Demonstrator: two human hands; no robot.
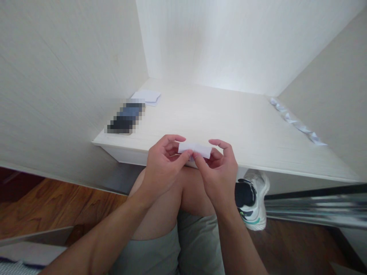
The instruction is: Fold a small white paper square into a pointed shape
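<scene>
Between my two hands is a small white strip of folded paper [197,148], held just in front of the shelf's front edge and above my knees. My left hand [168,156] pinches its left half, the thumb on the near side and the index finger raised off it. On the right half, my right hand [219,160] pinches in the same way, its index finger also lifted. Both thumb tips meet near the strip's lower middle. Fingers behind the paper are partly hidden.
On the white shelf [206,110], a pixelated phone [127,117] lies at the left, with folded white paper sheets [147,96] behind it. Several small folded paper pieces [298,123] line the right wall. A white shoe [258,202] is below the shelf's edge.
</scene>
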